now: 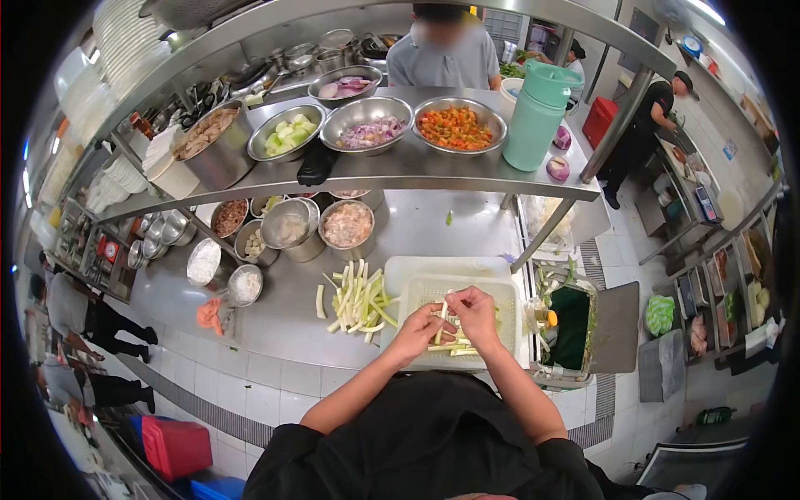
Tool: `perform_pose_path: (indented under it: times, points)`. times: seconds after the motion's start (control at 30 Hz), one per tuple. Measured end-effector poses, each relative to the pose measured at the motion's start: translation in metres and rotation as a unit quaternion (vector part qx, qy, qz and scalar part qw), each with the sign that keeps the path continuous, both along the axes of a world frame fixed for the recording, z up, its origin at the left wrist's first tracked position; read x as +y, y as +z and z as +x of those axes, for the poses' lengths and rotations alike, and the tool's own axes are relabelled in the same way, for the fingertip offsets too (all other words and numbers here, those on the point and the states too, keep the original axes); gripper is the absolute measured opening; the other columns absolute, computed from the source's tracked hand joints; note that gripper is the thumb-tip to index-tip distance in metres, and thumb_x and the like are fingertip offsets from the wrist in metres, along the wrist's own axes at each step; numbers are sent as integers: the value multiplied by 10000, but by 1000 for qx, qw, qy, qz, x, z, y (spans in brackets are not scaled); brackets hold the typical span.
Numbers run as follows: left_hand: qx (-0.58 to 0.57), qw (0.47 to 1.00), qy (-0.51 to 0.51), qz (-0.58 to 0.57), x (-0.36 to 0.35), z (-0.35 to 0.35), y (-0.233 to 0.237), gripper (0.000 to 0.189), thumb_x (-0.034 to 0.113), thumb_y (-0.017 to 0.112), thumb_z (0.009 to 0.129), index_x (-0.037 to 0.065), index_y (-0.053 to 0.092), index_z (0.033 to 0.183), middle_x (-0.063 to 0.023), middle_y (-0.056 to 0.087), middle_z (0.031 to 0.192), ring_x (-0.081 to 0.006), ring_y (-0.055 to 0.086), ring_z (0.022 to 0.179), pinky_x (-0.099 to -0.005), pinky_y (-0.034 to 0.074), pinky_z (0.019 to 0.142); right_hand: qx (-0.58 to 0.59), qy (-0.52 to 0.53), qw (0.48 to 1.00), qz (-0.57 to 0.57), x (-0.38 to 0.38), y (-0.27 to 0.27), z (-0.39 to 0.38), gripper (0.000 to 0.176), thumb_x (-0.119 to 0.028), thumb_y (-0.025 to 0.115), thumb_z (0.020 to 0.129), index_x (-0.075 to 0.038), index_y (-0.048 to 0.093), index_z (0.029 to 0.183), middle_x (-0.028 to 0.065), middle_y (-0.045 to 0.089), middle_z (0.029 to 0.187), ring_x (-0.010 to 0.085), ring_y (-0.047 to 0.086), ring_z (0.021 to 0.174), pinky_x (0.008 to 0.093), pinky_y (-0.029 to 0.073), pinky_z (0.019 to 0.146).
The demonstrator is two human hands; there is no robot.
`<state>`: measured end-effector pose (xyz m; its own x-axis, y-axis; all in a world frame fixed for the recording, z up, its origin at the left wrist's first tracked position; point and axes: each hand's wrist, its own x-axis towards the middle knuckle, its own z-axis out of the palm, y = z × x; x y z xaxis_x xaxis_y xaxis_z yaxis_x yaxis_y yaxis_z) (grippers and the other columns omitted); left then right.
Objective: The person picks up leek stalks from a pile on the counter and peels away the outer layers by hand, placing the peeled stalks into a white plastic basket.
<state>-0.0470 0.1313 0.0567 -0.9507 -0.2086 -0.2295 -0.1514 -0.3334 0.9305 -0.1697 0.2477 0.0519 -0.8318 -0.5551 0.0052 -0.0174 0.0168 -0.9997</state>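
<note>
Over a pale perforated basket [507,300], my left hand [419,333] and my right hand [475,315] come close together. Both are closed, fingers pinching a pale green celery stalk [442,321] that runs between them. Beneath my hands, more celery pieces [467,351] lie in the basket. A heap of cut celery sticks [357,298] rests on the steel counter to the left, with one stick [320,302] apart from it. My fingers partly cover the held stalk.
A steel shelf [375,182] crosses above the counter, bearing bowls of diced carrot [455,127] and chopped onion [367,132], plus a green jug [537,117]. Metal pots [348,225] stand at back left. An open bin [571,325] is at right. A person [442,54] stands opposite.
</note>
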Motion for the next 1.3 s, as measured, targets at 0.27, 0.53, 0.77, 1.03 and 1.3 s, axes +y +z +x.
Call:
perform_pose_path:
  times: [0.27,0.53,0.77,1.03,1.3]
  points:
    - [-5,996,31,82,5,-4,-29,273,104,556,1052,78,530,1322,-28,694,1050,-95,672,868,-241,556,702,378,65,920,78,0,17,11,80,1,699,874,-5,620,867,124,616,855,309,624,777,390,507,715]
    - [-5,993,50,111,6,-3,-3,126,148,564,1058,112,535,1175,-11,684,1052,-87,665,924,-269,572,760,286,125,946,89,13,24,14,82,-43,676,886,-27,600,908,147,598,917,370,597,902,447,489,775]
    - [-23,994,69,77,-5,-18,-27,219,313,456,1112,143,586,1066,13,654,939,-38,579,768,-209,470,643,389,115,906,121,14,20,18,109,-75,683,890,-25,586,904,151,597,920,375,591,920,456,481,782]
    - [-10,924,303,232,-21,-41,-19,246,297,424,1119,107,529,1004,-34,573,817,-171,533,672,-350,498,678,230,181,952,91,54,27,23,79,-92,659,931,-43,596,929,140,600,917,327,602,919,402,486,820]
    - [-51,894,343,-284,-153,18,-99,206,209,553,1061,16,619,1030,-76,644,883,-208,614,810,-382,509,748,274,-25,872,406,172,49,-48,212,16,749,798,-25,678,994,159,682,980,329,681,971,399,546,841]
